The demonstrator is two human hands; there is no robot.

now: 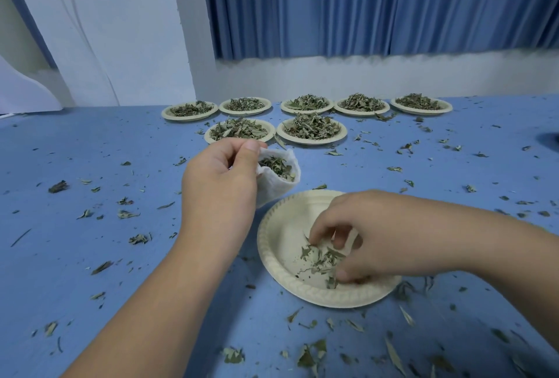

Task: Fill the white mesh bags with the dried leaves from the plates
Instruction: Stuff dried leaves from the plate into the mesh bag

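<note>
Left hand (220, 178) pinches the bag (279, 185) open; right hand (360, 232) pinches crumbly leaves (320, 256) that may spill crossing over

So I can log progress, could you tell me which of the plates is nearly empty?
The nearest plate, under the right hand: it holds only a few leaves, while the seven farther plates are heaped.

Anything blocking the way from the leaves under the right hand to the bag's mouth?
Nothing visible. The right hand pinches leaves in the near plate; the left hand holds the white mesh bag open just beyond its rim.
</note>
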